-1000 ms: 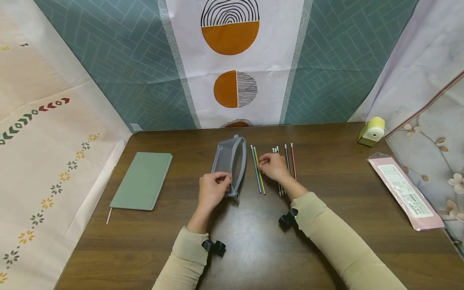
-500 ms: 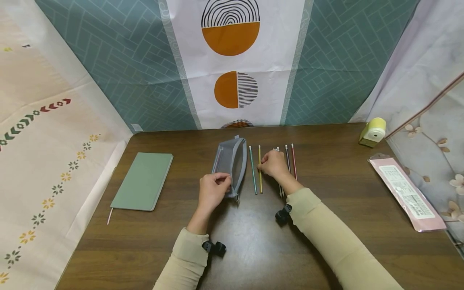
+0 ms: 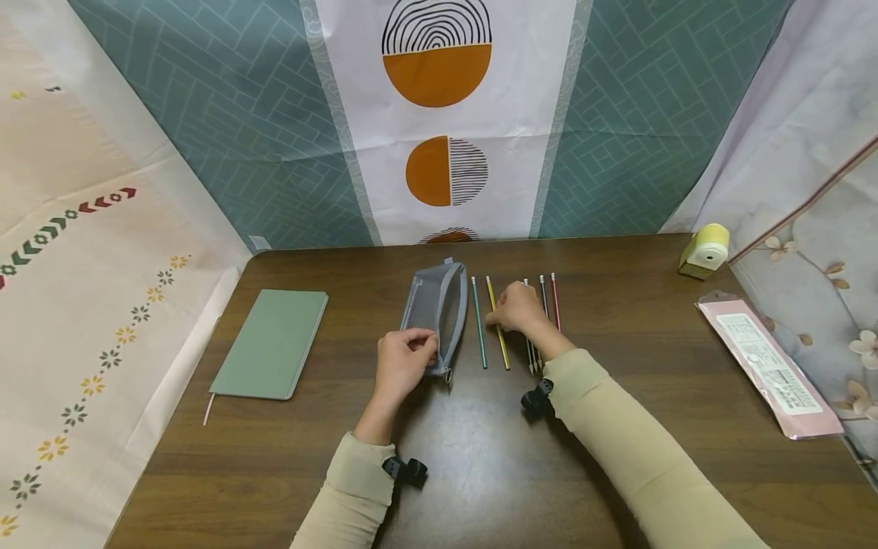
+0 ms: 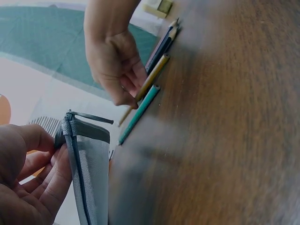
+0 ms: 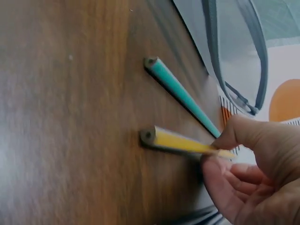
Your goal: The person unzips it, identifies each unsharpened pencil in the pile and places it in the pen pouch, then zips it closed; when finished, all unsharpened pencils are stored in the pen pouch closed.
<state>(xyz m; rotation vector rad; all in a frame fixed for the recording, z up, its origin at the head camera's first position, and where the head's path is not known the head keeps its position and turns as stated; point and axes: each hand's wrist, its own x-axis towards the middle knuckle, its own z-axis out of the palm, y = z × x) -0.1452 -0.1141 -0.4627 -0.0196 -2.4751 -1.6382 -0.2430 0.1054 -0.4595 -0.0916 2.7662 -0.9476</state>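
My left hand (image 3: 405, 358) pinches the near end of a grey mesh pencil case (image 3: 425, 297), whose zipped mouth gapes on its right side. In the left wrist view, thumb and fingers hold the case close by its zip end. My right hand (image 3: 519, 309) has a yellow pencil (image 5: 178, 141) between thumb and forefinger, its unsharpened end toward the camera in the right wrist view. A green pencil (image 3: 479, 328) lies on the table between the case and the yellow one. Several more pencils (image 3: 531, 358) lie partly hidden under the right hand, with a red pencil (image 3: 555, 301) at the far right.
On the brown table (image 3: 480, 473), a green notebook (image 3: 270, 343) with a ribbon lies at left. A yellow-green sharpener-like block (image 3: 705, 250) stands at the back right corner, and a pink packet (image 3: 768, 366) with a white label lies along the right edge. Patterned cloths hang around the table.
The yellow and green pencils, close together one second ago, have come apart. The yellow pencil has since tilted, its near end swinging right. My left hand and the case stay put.
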